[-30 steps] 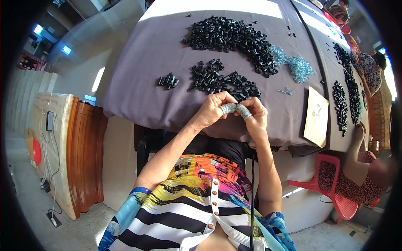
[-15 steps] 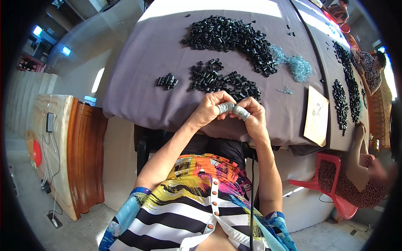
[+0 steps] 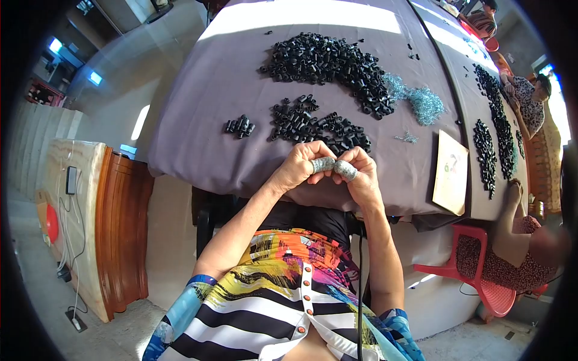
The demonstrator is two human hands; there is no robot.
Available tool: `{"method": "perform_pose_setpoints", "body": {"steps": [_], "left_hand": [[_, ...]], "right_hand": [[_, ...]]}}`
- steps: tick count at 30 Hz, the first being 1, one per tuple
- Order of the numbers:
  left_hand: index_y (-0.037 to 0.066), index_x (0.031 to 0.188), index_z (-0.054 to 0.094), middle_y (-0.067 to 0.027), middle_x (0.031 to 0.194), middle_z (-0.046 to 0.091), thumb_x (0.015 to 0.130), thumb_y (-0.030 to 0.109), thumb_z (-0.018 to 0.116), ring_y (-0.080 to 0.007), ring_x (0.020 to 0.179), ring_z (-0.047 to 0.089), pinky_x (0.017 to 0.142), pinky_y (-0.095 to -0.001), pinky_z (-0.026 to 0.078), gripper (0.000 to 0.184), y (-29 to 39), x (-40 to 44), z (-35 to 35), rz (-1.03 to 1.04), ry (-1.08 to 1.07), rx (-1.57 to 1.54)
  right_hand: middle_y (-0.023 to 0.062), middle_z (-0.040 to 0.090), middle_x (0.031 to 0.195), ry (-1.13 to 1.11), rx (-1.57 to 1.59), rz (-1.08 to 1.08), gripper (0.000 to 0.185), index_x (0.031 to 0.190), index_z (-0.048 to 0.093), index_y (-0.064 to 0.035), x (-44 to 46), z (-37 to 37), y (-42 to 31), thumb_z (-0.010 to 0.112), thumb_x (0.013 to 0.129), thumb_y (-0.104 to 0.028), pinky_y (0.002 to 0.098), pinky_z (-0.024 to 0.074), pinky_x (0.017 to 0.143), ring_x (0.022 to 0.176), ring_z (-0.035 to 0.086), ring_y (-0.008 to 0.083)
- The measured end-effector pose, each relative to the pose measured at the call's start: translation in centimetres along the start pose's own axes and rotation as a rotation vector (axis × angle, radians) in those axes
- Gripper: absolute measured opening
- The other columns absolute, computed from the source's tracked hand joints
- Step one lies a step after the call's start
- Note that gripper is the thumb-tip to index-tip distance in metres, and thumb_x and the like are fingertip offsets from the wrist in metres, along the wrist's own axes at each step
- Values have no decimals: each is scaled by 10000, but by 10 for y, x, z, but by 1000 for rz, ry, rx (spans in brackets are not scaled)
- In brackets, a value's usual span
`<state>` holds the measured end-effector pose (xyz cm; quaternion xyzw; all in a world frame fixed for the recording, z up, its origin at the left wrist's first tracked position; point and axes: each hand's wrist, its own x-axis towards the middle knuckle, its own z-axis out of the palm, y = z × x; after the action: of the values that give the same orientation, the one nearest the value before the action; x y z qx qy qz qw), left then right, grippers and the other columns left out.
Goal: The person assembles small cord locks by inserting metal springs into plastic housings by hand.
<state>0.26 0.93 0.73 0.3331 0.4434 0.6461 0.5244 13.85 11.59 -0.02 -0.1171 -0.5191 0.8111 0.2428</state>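
My left hand and my right hand meet at the front edge of the cloth-covered table, fingertips together in a pinch. Whatever sits between them is too small and hidden to make out. Grey wraps cover a digit on each hand. Just beyond my fingers lies a heap of small black tube-like pieces. A bigger heap of the same black pieces spreads farther back, and a small cluster of black pieces lies to the left. Tiny shiny silver-blue parts are piled on the right.
A flat tan board lies at the table's right. Beyond it, more black pieces lie before other people, one seated on a red plastic chair. On the left stands a wooden cabinet with cables on its top.
Both hands stay pinched together, with the fingers shifting slightly. The view has tilted a little, so the table and heaps sit somewhat lower. The heaps look the same.
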Motion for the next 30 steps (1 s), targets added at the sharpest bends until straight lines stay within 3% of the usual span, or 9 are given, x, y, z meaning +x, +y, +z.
{"method": "perform_pose_setpoints", "body": {"steps": [10, 19, 30], "left_hand": [[6, 854, 567, -58, 657, 579, 825, -25, 494, -35, 439, 457, 383, -161, 351, 84, 1, 0, -4, -19, -23, 38], [25, 850, 572, -56, 655, 581, 810, -27, 499, -41, 435, 452, 373, -160, 327, 98, 4, 0, -8, -61, -68, 10], [30, 828, 574, -49, 619, 571, 790, -33, 526, -43, 428, 459, 361, -172, 315, 88, 6, 4, -13, -116, -151, 108]], "right_hand": [[45, 586, 702, -14, -203, -68, 142, 762, 516, -40, -1, -3, 2, 657, 780, -39, 206, 455, 514, 570, 548, 86], [28, 555, 659, -41, -251, -122, 169, 719, 496, -39, -3, 5, 0, 656, 767, -12, 190, 370, 446, 517, 473, 52], [7, 521, 623, -74, -292, -16, 165, 697, 490, -39, -4, 1, -3, 636, 758, 9, 185, 344, 431, 505, 450, 38]]}}
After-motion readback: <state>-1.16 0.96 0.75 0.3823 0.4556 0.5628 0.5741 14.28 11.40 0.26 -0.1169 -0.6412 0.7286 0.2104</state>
